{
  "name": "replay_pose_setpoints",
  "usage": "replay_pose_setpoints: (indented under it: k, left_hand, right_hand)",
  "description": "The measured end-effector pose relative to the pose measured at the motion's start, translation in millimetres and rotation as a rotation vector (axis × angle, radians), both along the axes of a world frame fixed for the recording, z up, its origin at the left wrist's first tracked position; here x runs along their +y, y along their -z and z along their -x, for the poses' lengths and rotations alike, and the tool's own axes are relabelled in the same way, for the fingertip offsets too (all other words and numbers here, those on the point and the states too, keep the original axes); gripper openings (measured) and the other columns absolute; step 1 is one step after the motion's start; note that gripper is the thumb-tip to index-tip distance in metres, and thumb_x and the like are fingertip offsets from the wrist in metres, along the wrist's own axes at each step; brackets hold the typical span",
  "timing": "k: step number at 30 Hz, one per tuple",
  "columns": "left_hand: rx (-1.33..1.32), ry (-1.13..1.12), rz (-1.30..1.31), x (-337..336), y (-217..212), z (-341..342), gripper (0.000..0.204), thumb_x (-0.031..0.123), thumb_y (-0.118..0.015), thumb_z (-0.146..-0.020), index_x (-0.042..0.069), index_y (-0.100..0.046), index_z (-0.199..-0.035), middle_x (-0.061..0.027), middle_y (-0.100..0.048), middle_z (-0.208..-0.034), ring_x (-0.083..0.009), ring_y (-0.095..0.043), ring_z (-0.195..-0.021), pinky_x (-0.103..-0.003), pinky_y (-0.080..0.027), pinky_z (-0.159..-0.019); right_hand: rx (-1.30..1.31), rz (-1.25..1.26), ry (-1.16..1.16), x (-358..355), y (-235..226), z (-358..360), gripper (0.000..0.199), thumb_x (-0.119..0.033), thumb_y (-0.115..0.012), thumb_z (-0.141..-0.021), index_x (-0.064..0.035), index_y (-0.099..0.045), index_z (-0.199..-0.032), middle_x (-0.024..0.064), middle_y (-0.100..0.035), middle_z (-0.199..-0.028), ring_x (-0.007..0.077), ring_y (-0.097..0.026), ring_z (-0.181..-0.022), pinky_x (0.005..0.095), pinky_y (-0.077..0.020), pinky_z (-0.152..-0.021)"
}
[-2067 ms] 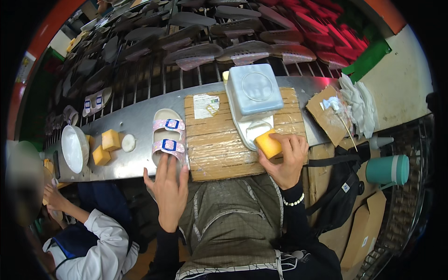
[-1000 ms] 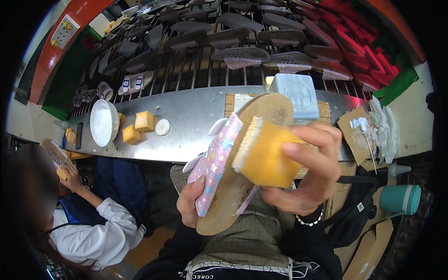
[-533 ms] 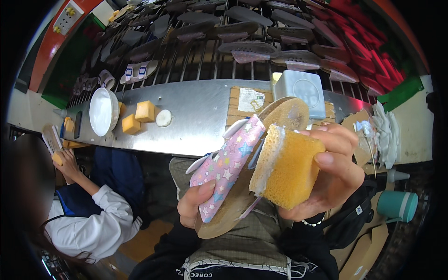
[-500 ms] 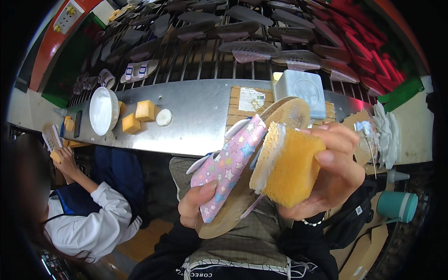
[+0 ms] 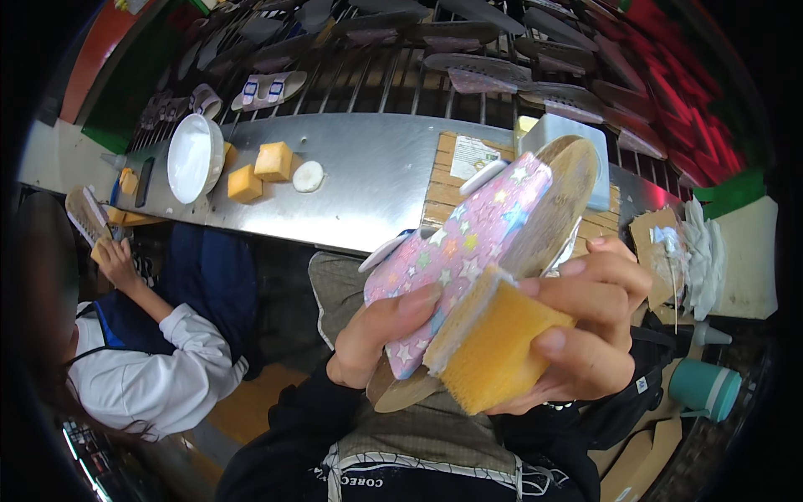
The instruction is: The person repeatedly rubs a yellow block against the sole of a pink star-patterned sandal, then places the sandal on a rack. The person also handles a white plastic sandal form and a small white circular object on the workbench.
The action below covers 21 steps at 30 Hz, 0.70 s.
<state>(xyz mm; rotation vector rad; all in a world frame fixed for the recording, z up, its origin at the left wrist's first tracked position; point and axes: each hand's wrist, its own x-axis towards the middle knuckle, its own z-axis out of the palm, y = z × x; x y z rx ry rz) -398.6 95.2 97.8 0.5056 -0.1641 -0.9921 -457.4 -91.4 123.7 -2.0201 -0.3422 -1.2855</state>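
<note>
My left hand (image 5: 389, 330) grips a sandal near its lower end, thumb pressed on the pink star-printed strap (image 5: 468, 243). The sandal's brown sole (image 5: 565, 197) is held slanted in the air, one end up to the right. White tabs stick out along the strap's left edge. In my right hand (image 5: 590, 326) is a thick yellow sponge (image 5: 510, 347) with a whitish edge, gripped between thumb and fingers. That edge meets the strap's lower right side, close to my left thumb. The sponge and fingers hide part of the sole.
On the metal table stand a white bowl (image 5: 194, 157), yellow sponge blocks (image 5: 273, 161) and a white round lid (image 5: 308, 176). A translucent plastic container (image 5: 548, 134) is behind the sandal. Sandals lie on a rack (image 5: 368, 92) beyond. At left a co-worker (image 5: 159, 360) holds another sandal.
The sponge has moved down along the sandal, from beside the strap's upper right edge to its lower part. The sandal has shifted up and right, showing more of the strap. The view has shifted slightly.
</note>
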Motion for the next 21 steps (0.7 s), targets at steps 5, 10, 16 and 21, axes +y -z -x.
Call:
replay_pose_setpoints:
  k: [5, 10, 16, 21]
  left_hand:
    - [0.003, 0.007, 0.005, -1, -7, 1, 0.051, 0.033, -0.049, -0.1, 0.002, -0.048, -0.139, -0.0108, -0.058, -0.131, -0.0194, -0.055, -0.118, -0.035, -0.043, -0.102]
    - [0.008, -0.027, 0.023, -7, -17, 1, 0.049, 0.032, -0.05, -0.101, 0.001, -0.049, -0.139, -0.0096, -0.058, -0.13, -0.017, -0.055, -0.117, -0.033, -0.043, -0.102]
    - [-0.048, -0.168, 0.109, -14, -13, 1, 0.053, 0.035, -0.05, -0.101, 0.003, -0.044, -0.143, -0.0096, -0.055, -0.134, -0.0173, -0.053, -0.121, -0.033, -0.041, -0.105]
    - [-0.192, -0.381, 0.18, -12, -3, -7, 0.064, 0.045, -0.046, -0.102, 0.004, -0.034, -0.15, -0.01, -0.048, -0.144, -0.0198, -0.047, -0.132, -0.035, -0.035, -0.112]
  right_hand:
    - [-0.039, -0.041, -0.03, 18, 4, -2, 0.024, -0.049, -0.069, -0.085, -0.0284, -0.065, -0.096, -0.0055, -0.07, -0.085, 0.0159, -0.055, -0.085, 0.0401, -0.0401, -0.083]
    - [-0.045, -0.057, 0.007, 35, 6, 2, 0.022, -0.042, -0.071, -0.081, -0.0296, -0.059, -0.095, -0.0085, -0.068, -0.082, 0.0152, -0.054, -0.083, 0.0414, -0.0399, -0.086]
    - [0.063, 0.13, -0.229, 16, 5, 11, 0.037, -0.06, -0.063, -0.087, -0.0275, -0.051, -0.1, -0.0049, -0.065, -0.081, 0.0178, -0.048, -0.086, 0.0437, -0.0384, -0.087]
    - [0.055, 0.094, -0.071, 8, 4, -5, 0.055, -0.069, -0.068, -0.077, -0.0206, -0.063, -0.102, 0.0021, -0.056, -0.073, 0.0219, -0.045, -0.081, 0.0424, -0.0354, -0.079]
